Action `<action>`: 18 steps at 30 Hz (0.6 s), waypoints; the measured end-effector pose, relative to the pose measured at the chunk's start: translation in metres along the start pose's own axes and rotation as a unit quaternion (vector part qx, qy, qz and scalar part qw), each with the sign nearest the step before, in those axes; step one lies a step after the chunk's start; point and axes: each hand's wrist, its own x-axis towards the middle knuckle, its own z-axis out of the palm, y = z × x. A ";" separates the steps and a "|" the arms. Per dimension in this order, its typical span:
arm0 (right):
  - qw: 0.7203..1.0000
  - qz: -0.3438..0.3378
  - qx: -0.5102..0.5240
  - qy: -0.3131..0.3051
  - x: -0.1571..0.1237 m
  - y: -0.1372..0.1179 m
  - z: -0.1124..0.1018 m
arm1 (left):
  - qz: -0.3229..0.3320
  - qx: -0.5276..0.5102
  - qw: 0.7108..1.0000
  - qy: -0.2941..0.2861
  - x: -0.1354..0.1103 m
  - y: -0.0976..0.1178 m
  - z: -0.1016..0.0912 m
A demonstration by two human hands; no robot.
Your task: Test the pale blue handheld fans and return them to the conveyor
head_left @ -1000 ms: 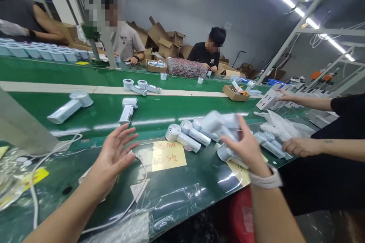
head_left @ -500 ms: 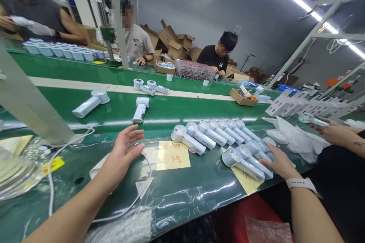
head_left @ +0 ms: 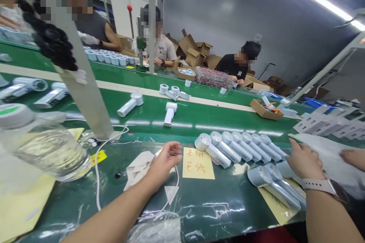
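Observation:
My left hand (head_left: 167,160) hovers over the bench, its fingers loosely bent and apart with nothing in them. Beside it lie a white cloth-like piece (head_left: 139,167), a white cable (head_left: 177,177) and a yellow note (head_left: 199,163) with red handwriting. On the right, my right hand (head_left: 306,163), wearing a watch, is bent over the end of a short row of pale blue handheld fans (head_left: 261,176). Its fingers appear closed on a fan there, mostly hidden by the hand. Behind, a longer row of handheld fans (head_left: 228,148) lies slanted, heads toward the conveyor.
A clear plastic container (head_left: 54,148) with a green-marked lid stands at left by a metal post (head_left: 85,83). More fans (head_left: 130,104) lie on the green conveyor (head_left: 205,117). At right, a co-worker's hand (head_left: 355,159) touches a white bag (head_left: 336,152). People sit opposite.
The view has swung left, bringing the clear container into sight. My right hand has shifted along the short fan row toward the bag. My left hand remains empty over the bench.

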 end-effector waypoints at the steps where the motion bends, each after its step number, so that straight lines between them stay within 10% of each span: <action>1: 1.000 -0.025 0.010 -0.009 0.002 -0.030 -0.008 | -0.002 -0.007 1.000 -0.007 0.000 -0.002 0.000; 10: 0.907 -0.356 0.124 -0.188 -0.037 -0.358 -0.010 | 0.031 0.014 0.999 0.011 -0.004 0.009 -0.004; 18: 0.880 -0.370 0.148 -0.260 -0.071 -0.520 -0.010 | 0.273 0.148 0.932 0.187 -0.012 0.004 -0.010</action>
